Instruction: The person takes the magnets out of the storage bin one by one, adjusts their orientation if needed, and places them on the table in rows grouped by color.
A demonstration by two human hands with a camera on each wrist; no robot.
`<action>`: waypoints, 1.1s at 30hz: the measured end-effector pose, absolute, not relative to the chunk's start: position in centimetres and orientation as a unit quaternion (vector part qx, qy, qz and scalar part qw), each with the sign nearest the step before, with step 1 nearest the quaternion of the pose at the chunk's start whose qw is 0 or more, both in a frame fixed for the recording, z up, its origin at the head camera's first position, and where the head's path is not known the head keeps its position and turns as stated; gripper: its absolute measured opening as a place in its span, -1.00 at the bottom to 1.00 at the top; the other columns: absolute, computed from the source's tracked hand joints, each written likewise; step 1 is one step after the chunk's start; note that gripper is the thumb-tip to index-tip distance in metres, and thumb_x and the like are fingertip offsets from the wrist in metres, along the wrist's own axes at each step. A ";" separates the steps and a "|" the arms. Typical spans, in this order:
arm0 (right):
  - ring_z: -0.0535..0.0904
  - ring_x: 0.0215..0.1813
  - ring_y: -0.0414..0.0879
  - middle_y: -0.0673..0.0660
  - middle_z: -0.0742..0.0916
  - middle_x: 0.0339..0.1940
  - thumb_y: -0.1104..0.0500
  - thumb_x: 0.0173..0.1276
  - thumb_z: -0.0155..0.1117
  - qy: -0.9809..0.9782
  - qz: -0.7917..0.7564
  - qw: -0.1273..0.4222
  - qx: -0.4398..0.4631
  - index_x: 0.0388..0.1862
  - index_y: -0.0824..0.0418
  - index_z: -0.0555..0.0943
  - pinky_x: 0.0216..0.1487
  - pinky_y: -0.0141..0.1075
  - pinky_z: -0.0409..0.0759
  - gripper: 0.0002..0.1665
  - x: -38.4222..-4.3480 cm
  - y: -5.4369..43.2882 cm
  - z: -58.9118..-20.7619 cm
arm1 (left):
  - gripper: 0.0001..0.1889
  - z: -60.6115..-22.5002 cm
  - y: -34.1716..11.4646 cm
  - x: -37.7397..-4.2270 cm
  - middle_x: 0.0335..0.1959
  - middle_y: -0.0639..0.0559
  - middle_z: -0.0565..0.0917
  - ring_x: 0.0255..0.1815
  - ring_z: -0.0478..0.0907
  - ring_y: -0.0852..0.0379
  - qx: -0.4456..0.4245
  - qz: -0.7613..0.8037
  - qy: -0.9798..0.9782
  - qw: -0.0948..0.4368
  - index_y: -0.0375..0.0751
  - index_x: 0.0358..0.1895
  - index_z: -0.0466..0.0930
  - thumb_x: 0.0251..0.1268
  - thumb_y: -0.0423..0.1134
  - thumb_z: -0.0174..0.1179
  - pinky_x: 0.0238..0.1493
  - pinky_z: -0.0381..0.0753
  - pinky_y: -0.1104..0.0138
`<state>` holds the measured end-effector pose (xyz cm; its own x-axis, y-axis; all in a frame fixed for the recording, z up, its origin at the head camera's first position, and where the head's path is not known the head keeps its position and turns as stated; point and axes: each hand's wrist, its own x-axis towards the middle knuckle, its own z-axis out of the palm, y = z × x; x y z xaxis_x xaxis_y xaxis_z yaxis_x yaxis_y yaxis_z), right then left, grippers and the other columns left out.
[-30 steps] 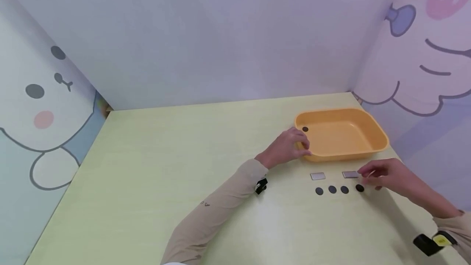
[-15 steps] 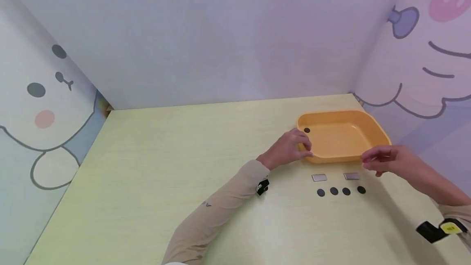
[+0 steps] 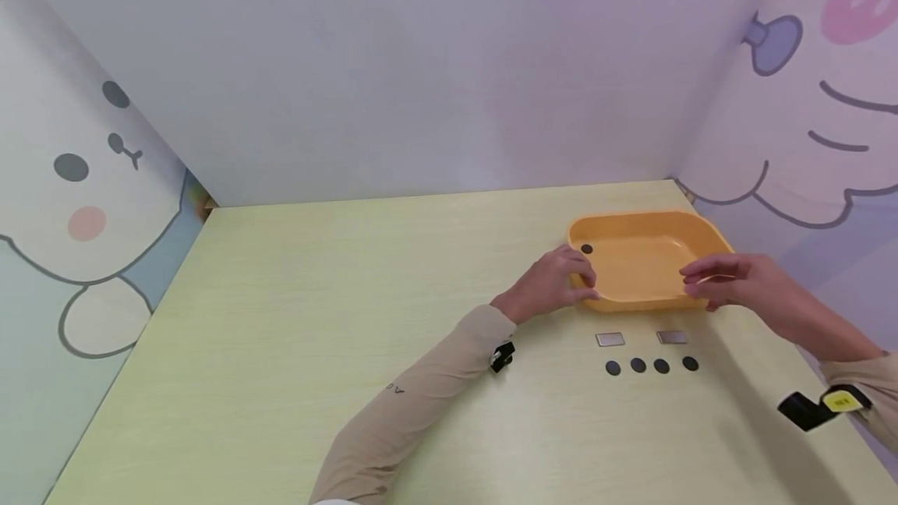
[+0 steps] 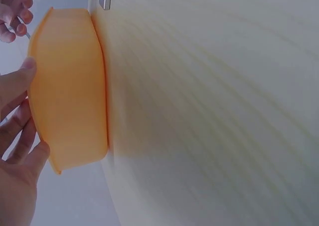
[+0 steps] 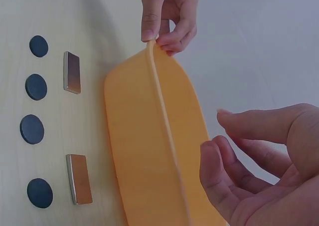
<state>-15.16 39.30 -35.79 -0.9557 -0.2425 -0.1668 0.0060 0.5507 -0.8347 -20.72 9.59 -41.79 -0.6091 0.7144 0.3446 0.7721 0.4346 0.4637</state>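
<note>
My left hand (image 3: 554,280) pinches the left rim of an orange plastic tray (image 3: 645,256); in the left wrist view the thumb and fingers lie along its edge. A small dark disc (image 3: 586,248) is inside the tray at its left end. Over the tray's front right part hovers my right hand (image 3: 737,280). The right wrist view shows its thumb and fingertips apart, with nothing visible between them. In front of the tray lie two flat, shiny rectangular metal pieces (image 5: 72,72) and, nearer me, a row of several dark round discs (image 5: 36,87).
The pale wooden table (image 3: 316,318) extends to the left and towards me. Behind it stands a plain pale wall (image 3: 435,76), with cartoon-printed panels (image 3: 835,123) at both sides. A dark camera mount (image 3: 502,357) sits on the left wrist.
My right hand has risen from beside the right metal piece and the rightmost disc, moving forward over the tray. The left hand stays at the rim. The discs and metal pieces remain in place.
</note>
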 end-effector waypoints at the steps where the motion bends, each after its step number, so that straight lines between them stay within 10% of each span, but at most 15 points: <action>1: 0.65 -0.28 -0.10 -0.10 0.72 -0.19 0.29 0.30 0.27 0.869 -0.471 0.133 -0.067 -0.04 0.20 0.60 -0.29 -0.28 0.59 -0.75 -15.3 39.2 -35.8 | -0.81 -41.8 9.6 -20.7 -0.29 0.24 0.60 -0.14 0.40 0.29 -0.440 -0.299 -0.846 0.048 -0.06 -0.35 0.68 0.12 -0.04 0.35 0.05 0.25 0.60; 33: 0.65 -0.17 -0.20 -0.15 0.69 -0.20 0.18 0.31 0.29 0.832 -0.527 0.168 -0.034 -0.02 0.16 0.59 -0.16 -0.27 0.61 -0.73 -20.0 36.7 -36.4 | -0.81 -42.1 9.7 -20.9 -0.31 0.26 0.59 -0.14 0.40 0.30 -0.441 -0.292 -0.847 0.058 -0.04 -0.36 0.68 0.09 -0.03 0.37 0.04 0.25 0.61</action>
